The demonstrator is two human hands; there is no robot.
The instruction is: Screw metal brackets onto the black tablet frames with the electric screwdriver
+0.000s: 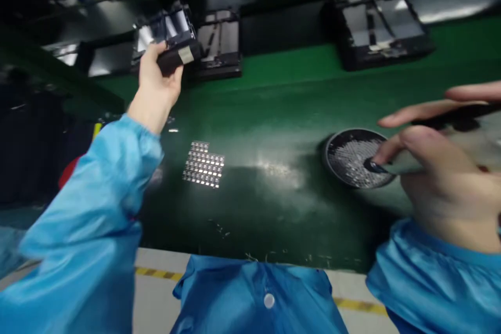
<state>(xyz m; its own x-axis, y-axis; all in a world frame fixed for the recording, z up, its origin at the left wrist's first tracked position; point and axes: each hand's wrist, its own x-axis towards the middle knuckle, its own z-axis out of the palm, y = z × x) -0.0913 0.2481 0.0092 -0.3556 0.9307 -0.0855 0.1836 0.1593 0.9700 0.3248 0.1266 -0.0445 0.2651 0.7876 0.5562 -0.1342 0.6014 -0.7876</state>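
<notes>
My left hand (pixel 156 81) reaches far left and grips a black boxy part (pixel 172 36) with shiny panels, lifted just above the green belt (pixel 282 109). My right hand (pixel 442 167) is close to the camera at the right and holds a slim dark-tipped tool (pixel 387 167), its tip over a round black dish (pixel 354 157) full of small silvery screws. Both arms wear blue sleeves. The view is blurred by motion.
A second black part (pixel 219 44) lies just right of the held one, and a third (pixel 378 23) sits at the far right of the belt. A small sheet of silvery squares (pixel 203 164) lies mid-belt. A yellow-striped table edge (pixel 156 274) runs along the front.
</notes>
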